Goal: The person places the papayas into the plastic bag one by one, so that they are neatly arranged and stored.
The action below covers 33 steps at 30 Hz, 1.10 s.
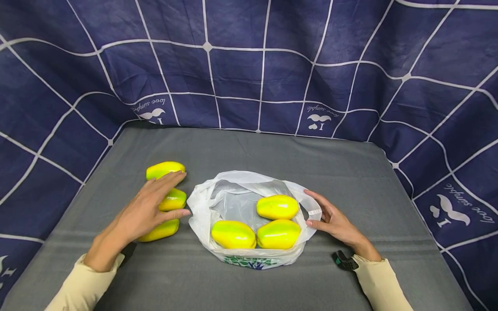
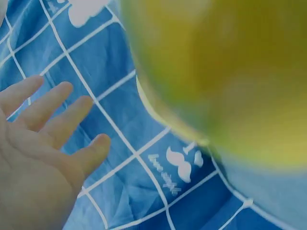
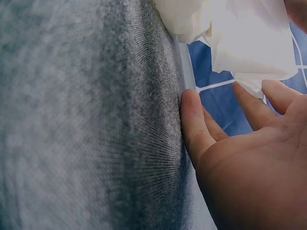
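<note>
Hands (image 1: 149,207) (image 1: 341,223) over grey cloth (image 1: 330,164), drapes (image 1: 237,73) beyond

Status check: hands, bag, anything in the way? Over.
Left hand near three loose yellow fruits, partly hiding them. Right hand touches white bag at right edge. Bag open, three more fruits inside. No obstruction seen.

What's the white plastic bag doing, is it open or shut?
The white bag is open: the head view looks down through its spread mouth onto three yellow fruits lying inside.

A makeshift booth: navy gridded curtain (image 1: 241,73) on three sides; grey cloth (image 1: 350,181) underneath; room type unclear.
</note>
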{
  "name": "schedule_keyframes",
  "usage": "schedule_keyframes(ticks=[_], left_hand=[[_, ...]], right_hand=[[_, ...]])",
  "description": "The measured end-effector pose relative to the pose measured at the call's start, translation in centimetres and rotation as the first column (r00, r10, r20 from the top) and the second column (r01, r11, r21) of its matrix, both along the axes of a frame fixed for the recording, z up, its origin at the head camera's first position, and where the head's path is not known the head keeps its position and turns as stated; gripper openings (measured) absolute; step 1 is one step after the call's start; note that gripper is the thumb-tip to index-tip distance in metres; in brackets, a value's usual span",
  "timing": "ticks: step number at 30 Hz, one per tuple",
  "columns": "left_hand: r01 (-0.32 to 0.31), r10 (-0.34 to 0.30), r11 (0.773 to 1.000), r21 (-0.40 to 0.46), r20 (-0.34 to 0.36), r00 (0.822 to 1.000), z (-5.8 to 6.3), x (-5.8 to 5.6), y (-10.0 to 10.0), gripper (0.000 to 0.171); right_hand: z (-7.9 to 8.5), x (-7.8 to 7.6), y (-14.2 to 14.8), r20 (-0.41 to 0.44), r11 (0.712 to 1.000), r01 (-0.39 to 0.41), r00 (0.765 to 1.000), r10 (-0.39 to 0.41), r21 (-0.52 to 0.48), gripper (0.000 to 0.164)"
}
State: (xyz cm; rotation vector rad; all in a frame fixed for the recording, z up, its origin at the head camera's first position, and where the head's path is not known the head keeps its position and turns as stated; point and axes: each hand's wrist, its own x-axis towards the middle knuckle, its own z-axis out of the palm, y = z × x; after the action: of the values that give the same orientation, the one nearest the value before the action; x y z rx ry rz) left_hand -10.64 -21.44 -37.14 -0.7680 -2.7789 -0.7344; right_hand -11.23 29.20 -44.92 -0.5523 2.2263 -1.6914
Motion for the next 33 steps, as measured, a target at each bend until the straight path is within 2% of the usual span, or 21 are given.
schedule_keyframes(ticks=[5, 10, 13, 17, 20, 24, 29, 33], left_hand=[[-0.003, 0.002, 0.999, 0.033, 0.027, 1.0, 1.8, -1.7, -1.5, 0.08], [0.007, -0.012, 0.998, 0.057, 0.081, 0.997, 2.9, -3.9, -2.9, 0.072], [0.015, -0.023, 0.998, 0.059, 0.138, 0.99, 3.2, -5.4, -3.8, 0.07], [0.046, -0.058, 0.997, 0.057, 0.229, 0.972, 2.9, -7.5, -5.0, 0.065], [0.076, -0.096, 0.994, 0.078, 0.318, 0.943, 2.4, -8.9, -5.7, 0.058], [0.083, -0.133, 0.987, 0.135, 0.426, 0.895, 1.5, -10.4, -6.2, 0.052], [0.035, -0.124, 0.984, 0.175, 0.534, 0.836, 0.2, -11.7, -7.0, 0.057], [0.006, -0.117, 0.983, 0.184, 0.598, 0.793, -0.4, -12.2, -7.6, 0.062]], right_hand=[[0.1, 0.0, 0.0, -0.003, 1.0, 0.003, 1.0, -0.003, 0.012, 0.084], [0.2, 0.2, 0.0, 0.003, 1.0, 0.008, 1.0, -0.009, 0.026, 0.084], [0.2, 0.1, 0.0, 0.004, 1.0, 0.007, 1.0, -0.007, 0.031, 0.084], [0.1, 0.1, 0.0, 0.002, 1.0, 0.002, 1.0, -0.002, 0.03, 0.084], [0.1, 0.1, 0.0, 0.0, 1.0, -0.001, 1.0, 0.001, 0.027, 0.084], [0.0, 0.1, 0.0, 0.0, 1.0, -0.002, 1.0, 0.002, 0.016, 0.083], [-0.1, 0.0, 0.0, -0.007, 1.0, -0.002, 1.0, 0.002, 0.017, 0.083], [-0.2, -0.1, -0.1, -0.015, 1.0, -0.012, 1.0, 0.012, 0.007, 0.083]])
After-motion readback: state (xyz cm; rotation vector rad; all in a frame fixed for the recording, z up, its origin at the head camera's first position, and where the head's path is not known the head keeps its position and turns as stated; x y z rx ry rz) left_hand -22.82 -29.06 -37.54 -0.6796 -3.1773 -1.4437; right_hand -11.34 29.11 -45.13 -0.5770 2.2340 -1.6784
